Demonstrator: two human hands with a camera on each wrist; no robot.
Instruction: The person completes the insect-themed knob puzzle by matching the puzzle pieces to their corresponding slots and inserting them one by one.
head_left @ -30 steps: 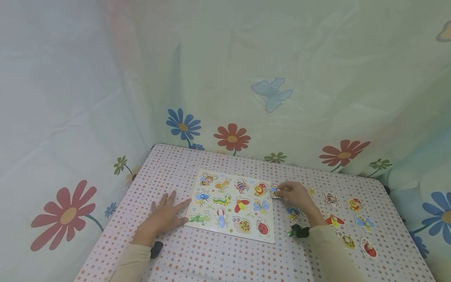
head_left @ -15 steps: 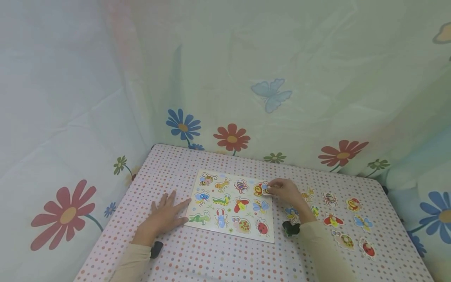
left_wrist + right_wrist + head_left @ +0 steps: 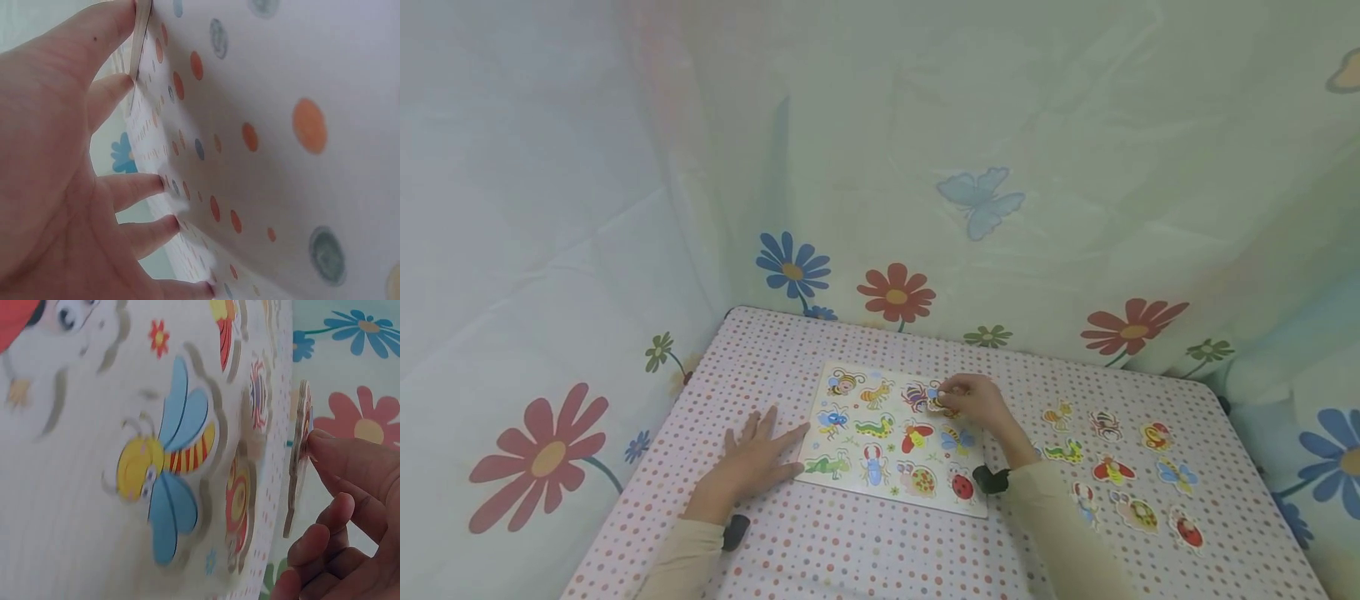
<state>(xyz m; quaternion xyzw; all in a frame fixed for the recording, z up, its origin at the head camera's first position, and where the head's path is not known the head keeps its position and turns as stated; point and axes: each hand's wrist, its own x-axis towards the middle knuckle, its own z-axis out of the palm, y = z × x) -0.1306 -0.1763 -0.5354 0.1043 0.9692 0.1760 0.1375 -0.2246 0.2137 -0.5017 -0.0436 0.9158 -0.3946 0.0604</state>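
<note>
We begin at the left of the desk point(image 3: 865, 558), where our left hand point(image 3: 748, 462) has stayed as it was, its grip spread. Its thumb and forefinger touch the left edge of the board point(image 3: 942, 493), and its other fingertips rest on the desk cloth; we take this as steadying.

In the board's far left corner lies the bee picture point(image 3: 844, 382), in plain sight. Farther right comes the change: our right hand point(image 3: 981, 404) has crossed in from beyond the board's right edge, over the far right corner, and now hangs leftward of that corner, near the spider picture point(image 3: 915, 397). Its grip pinches one cut-out piece point(image 3: 937, 397) between thumb and finger — the bee, as far as we can judge from its blue wing and dark stripe. The right wrist view shows this piece nearly edge-on and clear of the board.

For our work, this means the piece is in carriage above the board, still unplaced; its look agrees with the far left picture, so the leftward travel seems sound.

Right of the board, the moving arm has uncovered the caterpillar piece point(image 3: 1063, 451) and the stag beetle piece point(image 3: 1085, 504) — while the ladybird piece point(image 3: 1188, 530) lies farther toward the desk's right edge, undisturbed.
</note>
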